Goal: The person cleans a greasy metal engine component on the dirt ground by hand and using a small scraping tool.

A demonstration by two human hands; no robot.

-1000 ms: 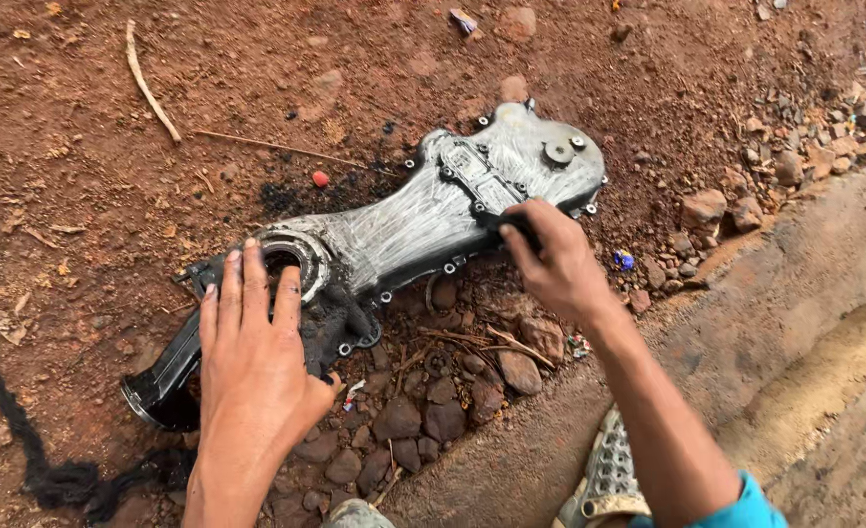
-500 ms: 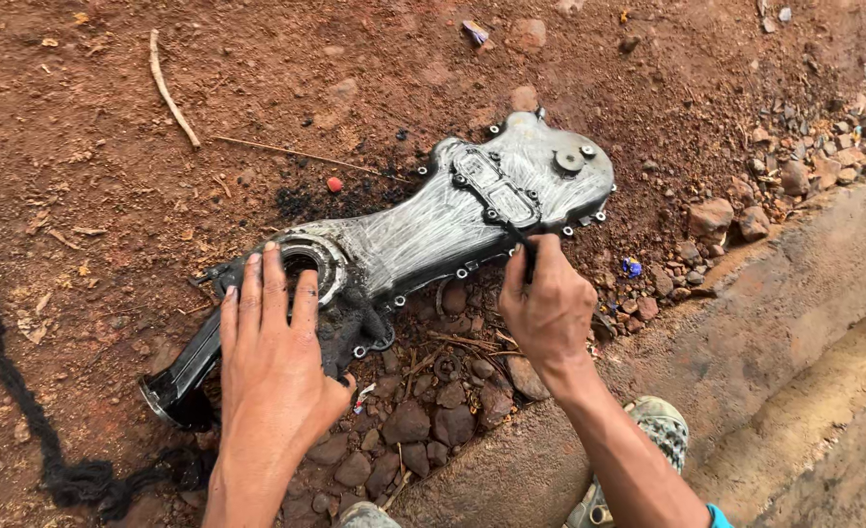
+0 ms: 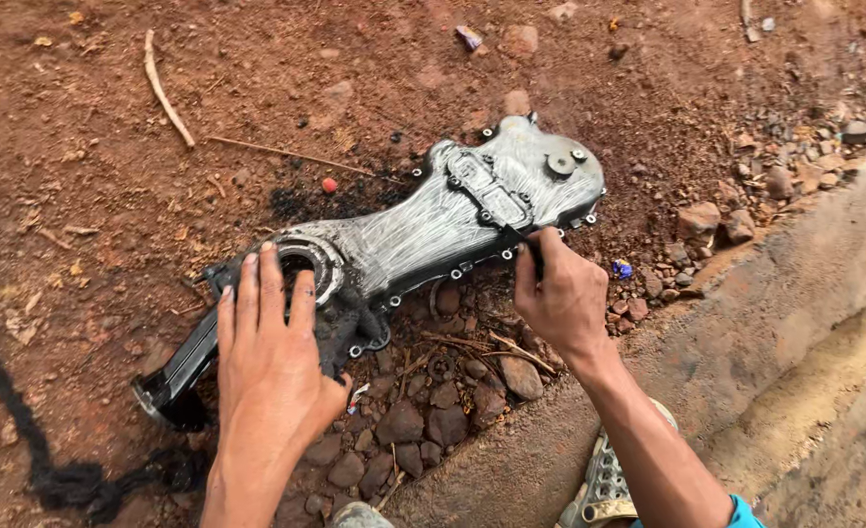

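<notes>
**Grey cast metal cover being steadied and worked on bare earth**

Grey cast metal is lying under both our hands. We are pressing our left hand (image 3: 274,364), fingers spread and flat, onto the round-holed end of the engine cover (image 3: 423,240), beside its ring-shaped opening (image 3: 306,266). Our right hand (image 3: 560,298) is curling closed around a thin dark tool (image 3: 523,244), pinching it so that its tip is meeting the cover's lower edge near the raised plate (image 3: 487,188).

The cover is resting flat on the red dirt (image 3: 90,196), running diagonally from lower left to upper right, with its near edge overhanging a bed of small stones (image 3: 423,411). We are judging it to be heavy, rigid and unyielding; its scratched face looks dry, while the blackened lower end (image 3: 183,367) may be greasy and slippery. The broad ends and the bolt-hole flange seem the best places to grip it.

Both forearms are reaching forward and down, the left wrist bent back under load and the right wrist angled inward. A sandalled foot (image 3: 604,479) is standing near the concrete kerb (image 3: 746,332).
</notes>
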